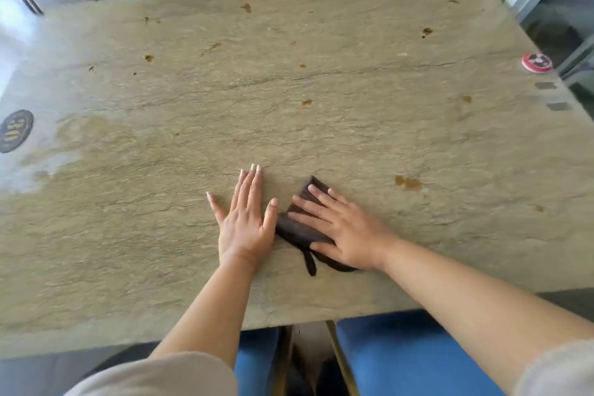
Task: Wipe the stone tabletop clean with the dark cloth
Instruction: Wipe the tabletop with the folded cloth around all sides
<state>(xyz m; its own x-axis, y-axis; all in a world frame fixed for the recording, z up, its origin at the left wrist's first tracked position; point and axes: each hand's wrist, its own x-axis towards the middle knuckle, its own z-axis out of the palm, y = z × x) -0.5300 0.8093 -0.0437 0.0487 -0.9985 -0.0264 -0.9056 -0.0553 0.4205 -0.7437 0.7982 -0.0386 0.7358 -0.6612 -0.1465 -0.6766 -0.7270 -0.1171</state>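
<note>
dark cloth (297,230) under right hand (345,230)

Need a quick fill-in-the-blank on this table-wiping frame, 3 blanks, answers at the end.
1. The right hand presses flat on the dark ____.
2. The left hand lies flat on the bare stone tabletop, just ____ of the dark cloth.
3. The chairs around the table are ____ in colour.

Missing words: cloth; left; blue
</note>
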